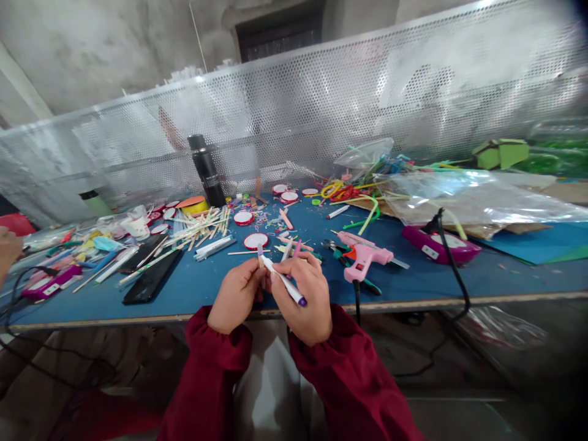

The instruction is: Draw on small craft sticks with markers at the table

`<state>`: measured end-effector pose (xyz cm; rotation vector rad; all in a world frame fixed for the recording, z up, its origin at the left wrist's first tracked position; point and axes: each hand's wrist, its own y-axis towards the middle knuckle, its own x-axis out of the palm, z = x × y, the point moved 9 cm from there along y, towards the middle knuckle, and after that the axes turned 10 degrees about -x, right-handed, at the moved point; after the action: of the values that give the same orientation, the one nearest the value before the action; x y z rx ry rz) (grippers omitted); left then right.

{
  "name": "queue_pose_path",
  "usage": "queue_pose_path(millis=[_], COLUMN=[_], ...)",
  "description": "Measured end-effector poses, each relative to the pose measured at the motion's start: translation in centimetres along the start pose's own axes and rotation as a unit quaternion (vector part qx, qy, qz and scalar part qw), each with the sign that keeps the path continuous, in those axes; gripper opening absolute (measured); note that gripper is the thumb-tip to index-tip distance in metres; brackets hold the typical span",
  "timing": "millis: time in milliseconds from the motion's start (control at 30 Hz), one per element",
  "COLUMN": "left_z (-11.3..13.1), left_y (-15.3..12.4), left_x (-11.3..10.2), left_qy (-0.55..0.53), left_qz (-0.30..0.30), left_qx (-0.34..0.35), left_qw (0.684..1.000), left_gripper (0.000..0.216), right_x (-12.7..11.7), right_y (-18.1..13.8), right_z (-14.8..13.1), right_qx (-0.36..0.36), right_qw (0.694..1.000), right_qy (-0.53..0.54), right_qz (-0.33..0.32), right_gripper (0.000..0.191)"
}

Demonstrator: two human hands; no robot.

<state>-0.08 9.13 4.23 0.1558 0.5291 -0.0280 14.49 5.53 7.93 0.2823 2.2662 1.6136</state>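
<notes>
at the near edge of the surface (202,285): left hand (237,291), pinching one slim purple-tinged stick (260,250); right hand (307,291), gripping one white marker (290,288) with purple end, its other end beside the stick. along that edge, further right: one pink glue gun (366,255).

Rough grey concrete wall (105,43) at back, dark recessed opening (281,32) up top, window or door unclear. Perforated metal panel (285,116) runs behind blue-topped table (204,282), slanting in view. Pale glare on panel; space under table dim.
</notes>
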Motion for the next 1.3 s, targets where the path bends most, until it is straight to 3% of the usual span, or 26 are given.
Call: queue_pose_path(millis=[1300], left_z=[-0.01], left_y=[0.05], left_x=[-0.03], left_qy=[0.006], left_qz=[0.003], left_qx=[-0.002], left_qw=[1.000], left_gripper=[0.033], right_x=[0.07], right_y=[0.05], right_z=[-0.06], right_qx=[-0.006], right_qw=[1.000], right_qy=[0.009], right_qz=[-0.003], right_gripper=[0.008])
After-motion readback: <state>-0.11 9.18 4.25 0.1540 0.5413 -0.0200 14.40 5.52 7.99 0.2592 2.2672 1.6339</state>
